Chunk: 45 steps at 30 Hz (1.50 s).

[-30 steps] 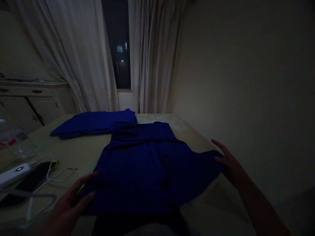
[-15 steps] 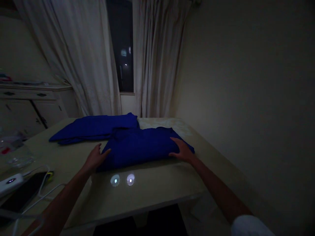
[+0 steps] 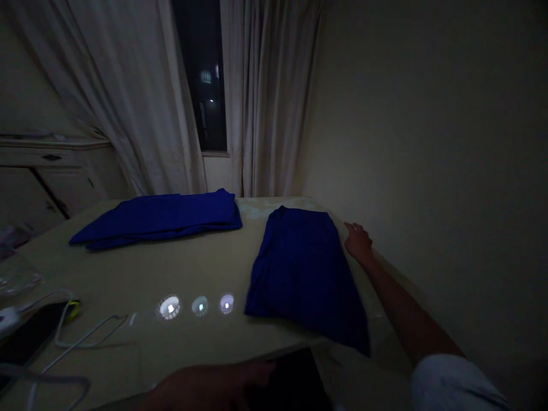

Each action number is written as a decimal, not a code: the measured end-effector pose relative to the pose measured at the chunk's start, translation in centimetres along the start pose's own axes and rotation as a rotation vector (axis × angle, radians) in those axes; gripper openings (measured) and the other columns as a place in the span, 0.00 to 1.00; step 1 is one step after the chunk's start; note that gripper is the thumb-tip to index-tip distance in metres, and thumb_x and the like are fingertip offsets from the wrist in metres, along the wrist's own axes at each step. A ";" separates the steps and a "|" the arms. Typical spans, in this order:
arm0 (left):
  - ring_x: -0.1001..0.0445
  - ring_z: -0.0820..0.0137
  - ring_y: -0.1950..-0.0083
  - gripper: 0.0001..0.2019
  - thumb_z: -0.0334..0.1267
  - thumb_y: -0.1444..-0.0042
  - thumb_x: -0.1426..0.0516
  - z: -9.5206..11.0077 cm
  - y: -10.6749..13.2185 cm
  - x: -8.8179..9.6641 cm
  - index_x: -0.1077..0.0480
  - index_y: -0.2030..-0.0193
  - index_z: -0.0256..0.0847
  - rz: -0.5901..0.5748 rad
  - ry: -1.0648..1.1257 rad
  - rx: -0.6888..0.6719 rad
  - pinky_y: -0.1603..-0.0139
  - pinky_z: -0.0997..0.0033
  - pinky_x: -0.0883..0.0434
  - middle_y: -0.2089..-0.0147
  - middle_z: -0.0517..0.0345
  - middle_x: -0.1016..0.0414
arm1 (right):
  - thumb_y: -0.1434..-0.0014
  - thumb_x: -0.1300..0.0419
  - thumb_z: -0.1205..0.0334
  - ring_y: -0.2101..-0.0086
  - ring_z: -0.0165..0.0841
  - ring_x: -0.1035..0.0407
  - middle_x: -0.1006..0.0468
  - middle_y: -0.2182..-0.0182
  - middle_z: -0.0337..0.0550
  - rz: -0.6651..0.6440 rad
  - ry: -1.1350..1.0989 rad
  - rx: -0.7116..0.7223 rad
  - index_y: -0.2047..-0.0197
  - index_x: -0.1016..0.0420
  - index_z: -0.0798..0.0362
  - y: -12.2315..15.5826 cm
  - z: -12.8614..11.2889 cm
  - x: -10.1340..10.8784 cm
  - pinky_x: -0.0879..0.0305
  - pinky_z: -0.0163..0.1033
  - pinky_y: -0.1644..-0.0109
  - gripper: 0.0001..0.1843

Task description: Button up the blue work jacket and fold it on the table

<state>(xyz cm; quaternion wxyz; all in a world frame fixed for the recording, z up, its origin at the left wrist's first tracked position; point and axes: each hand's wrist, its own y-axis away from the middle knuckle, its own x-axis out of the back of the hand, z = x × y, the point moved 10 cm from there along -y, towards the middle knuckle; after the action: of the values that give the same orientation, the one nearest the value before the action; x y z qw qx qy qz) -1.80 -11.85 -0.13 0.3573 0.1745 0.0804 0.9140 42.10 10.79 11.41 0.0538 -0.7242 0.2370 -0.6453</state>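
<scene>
A folded blue garment lies on the right side of the pale table, its near corner hanging over the front edge. My right hand rests on the table at the garment's far right edge, fingers loosely spread and touching the cloth, holding nothing. My left hand is low at the table's front edge, dark and blurred, so its fingers are unclear. A second folded blue garment lies at the back left.
White cables, a dark phone and a glass dish sit at the left. Three light reflections shine on the tabletop. Curtains and a dark window are behind, a wall to the right, a cabinet at far left.
The near garment went from spread out, to folded across, to a narrow fold lying lengthwise on the right. My left hand dropped to the table's front edge. My right hand moved to the garment's right side.
</scene>
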 end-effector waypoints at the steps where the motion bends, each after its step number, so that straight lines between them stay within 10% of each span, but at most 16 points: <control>1: 0.16 0.54 0.53 0.28 0.51 0.51 0.30 0.7 0.2 -0.9 0.25 0.43 0.79 -0.086 -0.024 -0.006 0.53 0.50 0.17 0.47 0.64 0.16 | 0.33 0.47 0.67 0.38 0.54 0.32 0.30 0.34 0.64 -0.024 -0.066 0.047 0.31 0.29 0.55 0.9 -0.8 0.1 0.37 0.60 0.35 0.28; 4: 0.18 0.58 0.50 0.21 0.57 0.38 0.40 2.9 -1.6 1.4 0.27 0.38 0.70 -0.102 0.000 -0.059 0.47 0.52 0.20 0.42 0.60 0.19 | 0.30 0.45 0.46 0.35 0.51 0.34 0.27 0.36 0.57 -0.156 -0.221 0.303 0.30 0.29 0.49 7.6 -6.5 -1.1 0.40 0.58 0.30 0.30; 9: 0.19 0.55 0.53 0.22 0.58 0.39 0.43 2.5 -7.3 13.6 0.23 0.47 0.46 0.461 -0.213 -0.131 0.51 0.56 0.23 0.49 0.48 0.18 | 0.41 0.38 0.28 0.29 0.65 0.49 0.45 0.25 0.56 -0.385 -0.194 0.408 0.24 0.42 0.33 19.4 -13.1 -5.5 0.50 0.78 0.32 0.47; 13: 0.21 0.54 0.48 0.24 0.54 0.36 0.48 -0.2 -8.5 20.6 0.25 0.43 0.41 0.840 -0.480 -0.121 0.46 0.54 0.25 0.43 0.43 0.22 | 0.32 0.43 0.38 0.28 0.64 0.51 0.44 0.25 0.56 -0.461 -0.128 0.380 0.25 0.39 0.33 17.8 -13.7 -8.0 0.56 0.82 0.33 0.35; 24: 0.26 0.53 0.44 0.18 0.43 0.32 0.49 -2.1 -9.6 20.0 0.25 0.42 0.43 0.854 -0.857 -0.093 0.44 0.52 0.30 0.43 0.45 0.23 | 0.30 0.42 0.56 0.32 0.62 0.40 0.36 0.29 0.65 -0.404 -0.106 0.346 0.31 0.28 0.48 -5.3 -12.3 -13.2 0.47 0.78 0.35 0.26; 29: 0.26 0.56 0.44 0.17 0.42 0.32 0.48 -2.2 -10.3 21.2 0.25 0.42 0.42 0.837 -0.886 -0.032 0.42 0.55 0.29 0.43 0.46 0.23 | 0.30 0.48 0.65 0.28 0.49 0.45 0.38 0.27 0.55 -0.249 -0.170 0.567 0.24 0.39 0.46 0.2 -17.1 -11.3 0.63 0.68 0.25 0.32; 34: 0.31 0.52 0.32 0.23 0.41 0.32 0.48 1.4 -14.1 27.7 0.31 0.33 0.39 0.983 -0.992 -0.012 0.34 0.52 0.32 0.30 0.42 0.32 | 0.28 0.46 0.52 0.30 0.42 0.41 0.37 0.27 0.49 -0.394 -0.307 0.856 0.25 0.38 0.45 11.5 -21.9 -10.6 0.51 0.57 0.24 0.31; 39: 0.32 0.45 0.30 0.27 0.43 0.34 0.47 1.4 -18.5 34.2 0.33 0.30 0.37 0.935 -1.107 0.221 0.36 0.50 0.31 0.28 0.36 0.33 | 0.31 0.41 0.46 0.32 0.41 0.39 0.34 0.29 0.50 -0.466 -0.413 0.757 0.28 0.33 0.49 12.0 -22.1 -9.6 0.46 0.50 0.26 0.32; 45: 0.19 0.49 0.52 0.18 0.36 0.33 0.52 0.5 -17.9 36.4 0.22 0.48 0.36 0.832 -1.041 0.400 0.56 0.57 0.26 0.49 0.37 0.19 | 0.33 0.39 0.43 0.34 0.41 0.37 0.31 0.31 0.47 -0.445 -0.465 0.749 0.31 0.30 0.47 11.4 -22.0 -9.1 0.46 0.48 0.27 0.32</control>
<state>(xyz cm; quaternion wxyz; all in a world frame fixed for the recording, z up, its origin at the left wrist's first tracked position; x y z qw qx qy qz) -15.28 26.02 4.99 -0.0697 0.6690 -0.0081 0.7399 17.37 9.56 2.29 0.2227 -0.8130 -0.1899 -0.5035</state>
